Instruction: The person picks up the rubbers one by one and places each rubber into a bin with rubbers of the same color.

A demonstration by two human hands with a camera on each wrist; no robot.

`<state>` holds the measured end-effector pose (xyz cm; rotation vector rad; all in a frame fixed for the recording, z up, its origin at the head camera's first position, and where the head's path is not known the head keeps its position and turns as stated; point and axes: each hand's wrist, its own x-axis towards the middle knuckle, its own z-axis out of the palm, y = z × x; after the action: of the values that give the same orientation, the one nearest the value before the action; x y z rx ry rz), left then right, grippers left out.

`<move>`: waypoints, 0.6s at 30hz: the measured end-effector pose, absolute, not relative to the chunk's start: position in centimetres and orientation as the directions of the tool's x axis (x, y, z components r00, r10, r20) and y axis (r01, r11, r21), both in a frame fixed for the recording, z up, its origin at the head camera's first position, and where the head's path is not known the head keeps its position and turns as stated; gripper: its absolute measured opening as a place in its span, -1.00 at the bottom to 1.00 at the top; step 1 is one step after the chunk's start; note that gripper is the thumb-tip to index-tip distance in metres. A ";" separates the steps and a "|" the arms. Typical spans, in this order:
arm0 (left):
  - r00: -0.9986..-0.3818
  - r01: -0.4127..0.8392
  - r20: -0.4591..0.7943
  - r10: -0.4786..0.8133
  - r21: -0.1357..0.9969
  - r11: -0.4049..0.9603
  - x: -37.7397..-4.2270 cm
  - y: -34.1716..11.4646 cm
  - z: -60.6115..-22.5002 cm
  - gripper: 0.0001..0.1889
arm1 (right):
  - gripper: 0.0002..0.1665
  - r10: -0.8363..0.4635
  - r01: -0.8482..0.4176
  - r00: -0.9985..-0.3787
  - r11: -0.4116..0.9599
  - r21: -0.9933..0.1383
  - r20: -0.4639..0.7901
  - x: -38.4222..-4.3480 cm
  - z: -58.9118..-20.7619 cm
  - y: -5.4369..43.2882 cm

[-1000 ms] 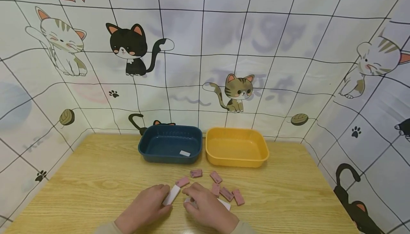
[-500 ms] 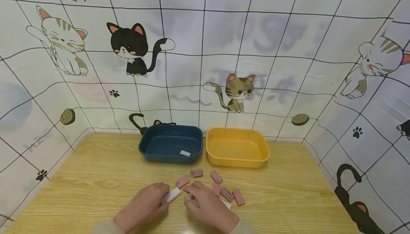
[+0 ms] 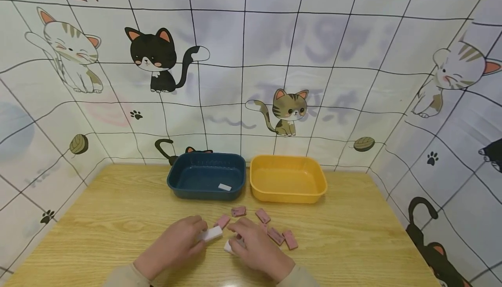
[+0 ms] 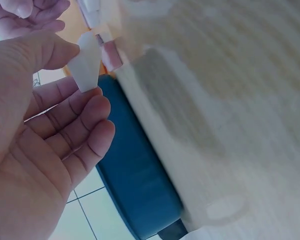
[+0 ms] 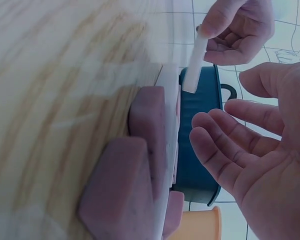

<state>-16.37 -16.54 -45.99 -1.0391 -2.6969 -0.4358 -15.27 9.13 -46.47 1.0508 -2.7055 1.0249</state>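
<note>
My left hand (image 3: 176,240) pinches a white eraser (image 3: 211,234) between thumb and fingers, held above the table. In the left wrist view the eraser (image 4: 86,62) slants between the thumb and fingertips. My right hand (image 3: 256,248) hovers to its right with loosely bent fingers and a bare palm, as the right wrist view shows. A second white eraser (image 3: 229,247) lies under that hand, partly hidden by it. Pink erasers lie just beyond, among them one by the left hand (image 3: 222,221), one farther back (image 3: 238,211) and one at the right (image 3: 290,239).
A dark blue tray (image 3: 184,193) stands at the back of the wooden table (image 3: 117,217), with one white eraser (image 3: 225,187) in it. Close beside it on the right is a yellow tray (image 3: 288,196). Cat-patterned walls rise behind and at both sides.
The white eraser in my left hand has tipped from steep to nearly level. My right hand has shifted slightly; a white piece once visible at its right is now hidden.
</note>
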 end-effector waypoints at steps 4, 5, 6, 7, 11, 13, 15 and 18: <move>-0.722 0.683 0.319 0.614 0.186 0.706 -16.8 -16.5 -45.3 -0.83 | -0.68 -0.564 -0.608 -0.778 0.562 -0.561 0.277 -15.5 -46.4 9.3; -0.720 0.684 0.323 0.614 0.186 0.705 -16.9 -16.4 -45.2 -0.82 | -0.68 -0.560 -0.605 -0.781 0.570 -0.557 0.276 -15.5 -46.3 9.4; -0.720 0.684 0.325 0.613 0.185 0.706 -17.0 -16.4 -45.0 -0.82 | -0.68 -0.556 -0.601 -0.785 0.576 -0.554 0.274 -15.6 -46.3 9.4; -0.721 0.682 0.331 0.609 0.182 0.708 -17.1 -16.3 -44.9 -0.81 | -0.68 -0.553 -0.597 -0.789 0.584 -0.550 0.269 -15.6 -46.3 9.5; -0.737 0.663 0.331 0.590 0.180 0.727 -17.4 -16.2 -44.4 -0.81 | -0.67 -0.543 -0.586 -0.798 0.600 -0.545 0.260 -15.8 -46.2 9.7; -0.742 0.655 0.334 0.581 0.179 0.734 -17.5 -16.1 -44.2 -0.81 | -0.67 -0.541 -0.587 -0.798 0.597 -0.547 0.267 -16.0 -46.2 9.8; -0.743 0.653 0.340 0.577 0.178 0.736 -17.6 -16.1 -44.1 -0.81 | -0.67 -0.538 -0.589 -0.798 0.599 -0.543 0.272 -16.0 -46.3 9.9; -0.731 0.662 0.361 0.579 0.173 0.729 -17.9 -16.1 -43.9 -0.82 | -0.66 -0.534 -0.590 -0.797 0.589 -0.552 0.282 -16.2 -46.3 10.1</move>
<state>-17.87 -16.08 -43.87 -0.9745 -2.6509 -0.4229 -16.22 10.09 -46.35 0.9651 -2.7231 0.9941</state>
